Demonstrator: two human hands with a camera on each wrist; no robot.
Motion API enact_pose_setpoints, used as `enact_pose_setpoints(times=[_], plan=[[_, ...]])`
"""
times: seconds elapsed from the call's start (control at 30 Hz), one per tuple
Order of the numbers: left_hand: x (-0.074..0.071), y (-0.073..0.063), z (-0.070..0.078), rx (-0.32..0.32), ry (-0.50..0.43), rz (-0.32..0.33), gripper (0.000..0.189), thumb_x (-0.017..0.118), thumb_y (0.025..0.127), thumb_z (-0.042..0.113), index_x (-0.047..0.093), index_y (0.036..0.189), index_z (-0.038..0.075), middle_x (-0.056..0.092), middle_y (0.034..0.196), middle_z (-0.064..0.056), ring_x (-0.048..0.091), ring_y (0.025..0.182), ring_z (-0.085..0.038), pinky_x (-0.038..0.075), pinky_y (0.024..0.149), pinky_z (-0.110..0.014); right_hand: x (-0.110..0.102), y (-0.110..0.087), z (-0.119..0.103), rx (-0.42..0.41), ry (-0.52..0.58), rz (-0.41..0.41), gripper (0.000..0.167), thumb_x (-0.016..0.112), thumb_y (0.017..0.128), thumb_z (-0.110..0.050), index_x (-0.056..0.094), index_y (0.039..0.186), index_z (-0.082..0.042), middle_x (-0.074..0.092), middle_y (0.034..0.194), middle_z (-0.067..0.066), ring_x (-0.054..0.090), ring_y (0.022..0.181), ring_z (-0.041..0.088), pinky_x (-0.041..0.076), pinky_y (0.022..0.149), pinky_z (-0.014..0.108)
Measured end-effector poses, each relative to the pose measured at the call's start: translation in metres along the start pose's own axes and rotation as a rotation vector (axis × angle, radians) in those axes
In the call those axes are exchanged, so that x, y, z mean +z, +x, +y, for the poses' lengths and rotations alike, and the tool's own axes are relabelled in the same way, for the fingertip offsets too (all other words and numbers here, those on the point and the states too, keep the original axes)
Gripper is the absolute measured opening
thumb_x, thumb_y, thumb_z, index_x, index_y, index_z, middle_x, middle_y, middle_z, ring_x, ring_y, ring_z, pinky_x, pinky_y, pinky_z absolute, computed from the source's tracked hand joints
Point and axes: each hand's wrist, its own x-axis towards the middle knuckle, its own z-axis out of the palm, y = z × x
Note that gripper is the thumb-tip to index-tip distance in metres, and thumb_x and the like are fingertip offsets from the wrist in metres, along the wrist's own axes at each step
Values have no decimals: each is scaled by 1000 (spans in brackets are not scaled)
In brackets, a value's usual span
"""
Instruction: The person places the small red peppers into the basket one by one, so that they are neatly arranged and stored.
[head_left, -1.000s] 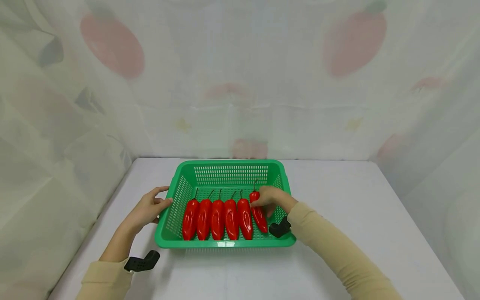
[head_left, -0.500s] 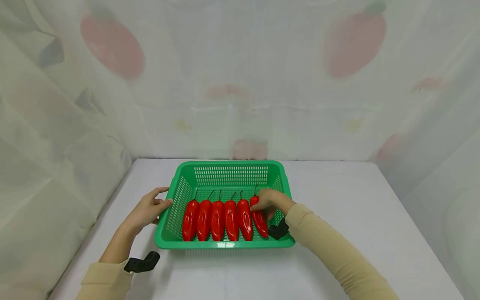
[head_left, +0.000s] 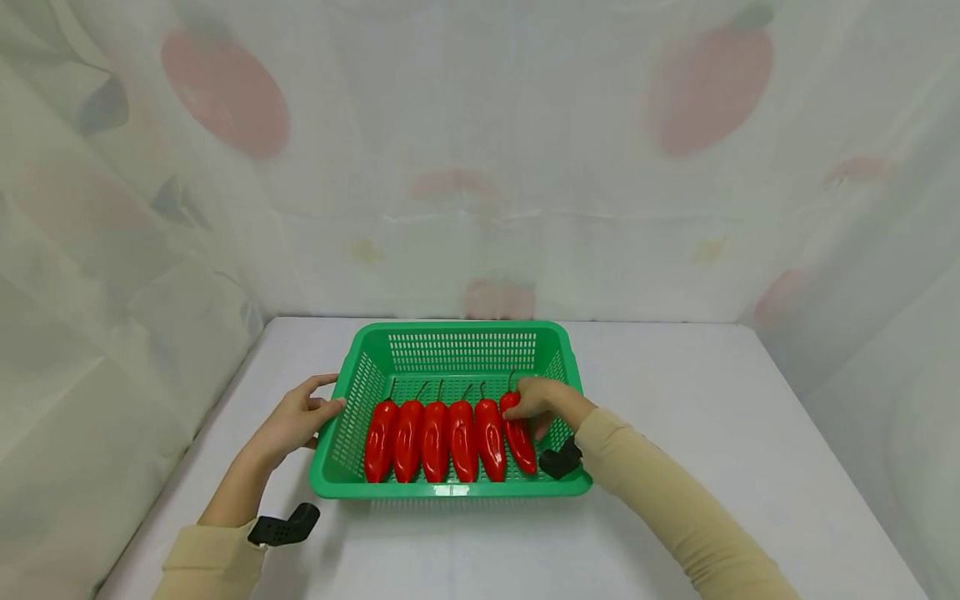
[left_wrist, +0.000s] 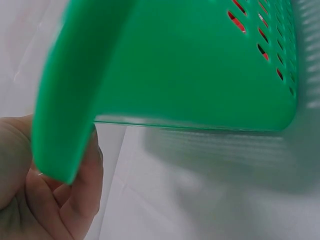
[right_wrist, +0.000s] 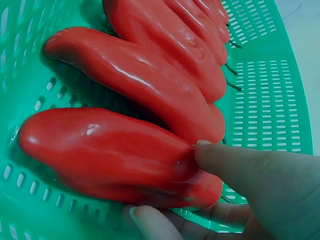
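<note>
A green plastic basket (head_left: 390, 491) with slotted walls holds a row of glossy red peppers (head_left: 434, 442), their thin stems pointing away from me. My left hand (head_left: 296, 419) grips the basket's left rim, thumb on top; the left wrist view shows the fingers (left_wrist: 86, 187) curled beneath the rim (left_wrist: 60, 125). At the right end of the row, my right hand (head_left: 543, 398) pinches the last pepper (head_left: 520, 450) near its stem end. In the right wrist view this pepper (right_wrist: 110, 155) lies between thumb and fingers, close over the basket floor, beside the neighbouring pepper (right_wrist: 140, 80).
The basket stands on a white table (head_left: 675, 400) that reaches out on both sides of it. Behind and to the sides hang pale curtains (head_left: 480, 167) with faded fruit prints. Black wrist devices (head_left: 285, 527) are worn on both arms.
From one second ago to half a second ago, my right hand and the last pepper shifted slightly toward me. Since then they have barely moved. My left hand stays on the rim.
</note>
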Motion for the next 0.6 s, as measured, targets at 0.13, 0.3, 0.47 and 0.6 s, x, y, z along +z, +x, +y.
enact_pose_setpoints(times=[0.13, 0.3, 0.47, 0.6], plan=[[0, 0, 0, -5, 3, 1, 62, 53, 94, 25, 21, 144, 7, 62, 100, -24, 67, 72, -24, 56, 59, -41, -1, 0, 1, -6, -29, -4, 44, 60, 89, -25, 43, 120, 2, 51, 97, 11, 66, 64, 24, 56, 59, 33], [0, 0, 0, -7, 8, 1, 62, 53, 94, 26, 21, 144, 7, 61, 99, -23, 67, 72, -24, 56, 59, -41, -1, -2, 0, -9, -61, -9, 27, 59, 90, -24, 49, 101, -1, 53, 88, 11, 67, 67, 25, 56, 59, 32], [0, -1, 1, 0, 12, 3, 62, 53, 94, 26, 22, 144, 7, 62, 98, -23, 67, 71, -24, 56, 59, -41, -2, -4, -1, -4, -95, -11, 24, 58, 90, -25, 50, 95, -2, 54, 87, 12, 68, 70, 26, 56, 59, 31], [0, 0, 0, 5, 15, 5, 62, 53, 94, 25, 22, 144, 7, 62, 99, -23, 67, 71, -24, 56, 58, -41, -2, -5, -2, -4, -111, -15, 30, 58, 91, -25, 50, 104, 0, 54, 87, 11, 68, 68, 25, 56, 58, 30]])
